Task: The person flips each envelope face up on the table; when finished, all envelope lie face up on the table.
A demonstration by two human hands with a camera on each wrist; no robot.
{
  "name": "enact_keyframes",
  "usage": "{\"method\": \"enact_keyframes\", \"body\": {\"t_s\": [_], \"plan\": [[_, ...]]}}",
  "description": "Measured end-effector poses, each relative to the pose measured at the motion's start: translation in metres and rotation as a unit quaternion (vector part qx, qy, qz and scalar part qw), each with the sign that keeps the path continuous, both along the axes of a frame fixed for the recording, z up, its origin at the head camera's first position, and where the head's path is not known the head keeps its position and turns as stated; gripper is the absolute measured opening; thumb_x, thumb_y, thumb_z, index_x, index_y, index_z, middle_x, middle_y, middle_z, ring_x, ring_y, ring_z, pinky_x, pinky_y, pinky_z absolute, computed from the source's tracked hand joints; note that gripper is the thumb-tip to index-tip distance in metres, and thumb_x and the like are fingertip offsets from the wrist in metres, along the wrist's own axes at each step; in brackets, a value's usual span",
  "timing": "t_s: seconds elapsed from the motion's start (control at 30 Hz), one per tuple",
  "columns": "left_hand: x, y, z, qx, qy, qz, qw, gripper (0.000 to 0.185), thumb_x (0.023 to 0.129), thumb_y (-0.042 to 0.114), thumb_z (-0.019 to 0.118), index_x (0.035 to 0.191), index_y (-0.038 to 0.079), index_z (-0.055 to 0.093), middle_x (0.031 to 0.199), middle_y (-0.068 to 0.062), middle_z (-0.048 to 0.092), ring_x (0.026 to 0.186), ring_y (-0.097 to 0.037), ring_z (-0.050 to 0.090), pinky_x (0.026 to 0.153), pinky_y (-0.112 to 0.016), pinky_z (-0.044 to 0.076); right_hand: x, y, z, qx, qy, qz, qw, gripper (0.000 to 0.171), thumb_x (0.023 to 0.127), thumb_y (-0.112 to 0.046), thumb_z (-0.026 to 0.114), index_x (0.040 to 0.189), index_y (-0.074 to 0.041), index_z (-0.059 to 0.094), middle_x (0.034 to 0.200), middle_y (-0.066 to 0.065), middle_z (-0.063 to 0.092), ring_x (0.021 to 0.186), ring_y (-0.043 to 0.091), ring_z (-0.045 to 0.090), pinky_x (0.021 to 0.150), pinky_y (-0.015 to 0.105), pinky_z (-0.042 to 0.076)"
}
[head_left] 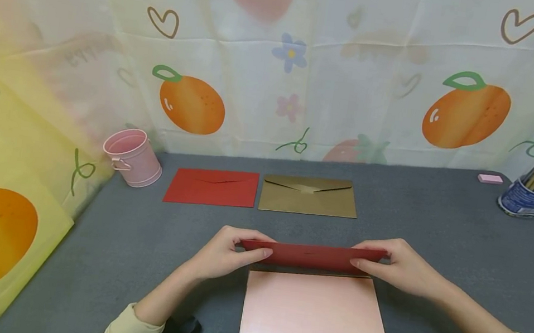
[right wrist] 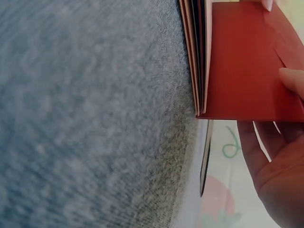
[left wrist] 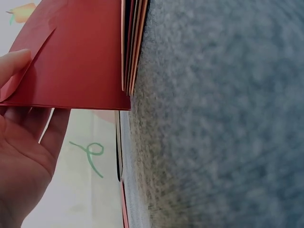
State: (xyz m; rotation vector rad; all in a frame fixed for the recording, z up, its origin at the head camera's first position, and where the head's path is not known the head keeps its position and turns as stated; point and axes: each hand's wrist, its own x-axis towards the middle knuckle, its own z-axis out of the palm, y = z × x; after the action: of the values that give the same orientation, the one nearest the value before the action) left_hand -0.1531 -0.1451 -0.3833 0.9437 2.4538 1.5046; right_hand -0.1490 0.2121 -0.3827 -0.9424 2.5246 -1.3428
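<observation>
Both hands hold a dark red envelope upright by its two ends, flap side toward me. My left hand pinches its left end, thumb in front and fingers behind. At the right end my right hand grips it the same way. The envelope's lower edge stands right at the back edge of a stack of envelopes topped by a pale pink one. In the left wrist view the stack's layered edges show beside the red envelope. The right wrist view shows the thumb on the flap side.
Behind the hands, a red envelope and a gold envelope lie side by side on the grey table. A pink bucket stands at the back left. At the back right are a pencil holder full of pencils and a pink eraser.
</observation>
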Motion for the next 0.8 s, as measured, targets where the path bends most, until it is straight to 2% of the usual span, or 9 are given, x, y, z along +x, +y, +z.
{"method": "enact_keyframes", "body": {"t_s": [0.2, 0.33, 0.5, 0.63, 0.8], "plan": [[-0.002, -0.005, -0.001, -0.009, -0.012, 0.006, 0.9999, 0.02, 0.091, 0.022, 0.07, 0.111, 0.02, 0.073, 0.096, 0.01, 0.072, 0.086, -0.012, 0.066, 0.077, -0.03, 0.053, -0.003, 0.003, -0.004, 0.005, -0.021, -0.014, 1.0, 0.011, 0.092, -0.021, 0.069, 0.103, -0.019, 0.073, 0.087, -0.005, 0.072, 0.075, 0.008, 0.063, 0.062, 0.025, 0.052], [-0.004, -0.01, -0.003, -0.025, -0.014, -0.007, 0.9996, 0.02, 0.091, 0.021, 0.07, 0.11, 0.016, 0.074, 0.097, 0.007, 0.072, 0.088, -0.011, 0.067, 0.08, -0.03, 0.054, -0.005, 0.006, -0.007, 0.015, -0.012, -0.012, 1.0, 0.012, 0.092, -0.022, 0.07, 0.102, -0.018, 0.073, 0.088, -0.006, 0.072, 0.075, 0.007, 0.063, 0.064, 0.025, 0.051], [-0.006, -0.017, -0.006, -0.059, -0.006, -0.027, 0.9979, 0.018, 0.091, 0.019, 0.071, 0.108, 0.012, 0.074, 0.098, 0.003, 0.073, 0.087, -0.01, 0.067, 0.076, -0.03, 0.055, -0.006, 0.009, -0.006, 0.038, -0.017, -0.005, 0.999, 0.023, 0.091, -0.023, 0.071, 0.109, -0.009, 0.073, 0.097, -0.006, 0.073, 0.085, 0.005, 0.065, 0.069, 0.024, 0.053], [-0.008, -0.021, -0.008, -0.079, -0.005, -0.039, 0.9961, 0.02, 0.091, 0.015, 0.071, 0.11, 0.011, 0.074, 0.1, 0.003, 0.073, 0.087, -0.008, 0.067, 0.075, -0.029, 0.055, -0.008, 0.011, -0.005, 0.062, -0.011, 0.001, 0.998, 0.022, 0.09, -0.025, 0.071, 0.105, -0.009, 0.076, 0.098, -0.004, 0.073, 0.088, 0.004, 0.066, 0.069, 0.024, 0.052], [-0.01, -0.023, -0.011, -0.089, -0.002, -0.053, 0.9946, 0.023, 0.09, 0.013, 0.071, 0.113, 0.011, 0.073, 0.101, 0.003, 0.073, 0.088, -0.007, 0.068, 0.079, -0.028, 0.055, -0.009, 0.013, -0.006, 0.09, 0.003, 0.007, 0.996, 0.016, 0.089, -0.025, 0.073, 0.097, -0.012, 0.077, 0.092, -0.007, 0.073, 0.08, 0.001, 0.063, 0.065, 0.023, 0.049]]}}
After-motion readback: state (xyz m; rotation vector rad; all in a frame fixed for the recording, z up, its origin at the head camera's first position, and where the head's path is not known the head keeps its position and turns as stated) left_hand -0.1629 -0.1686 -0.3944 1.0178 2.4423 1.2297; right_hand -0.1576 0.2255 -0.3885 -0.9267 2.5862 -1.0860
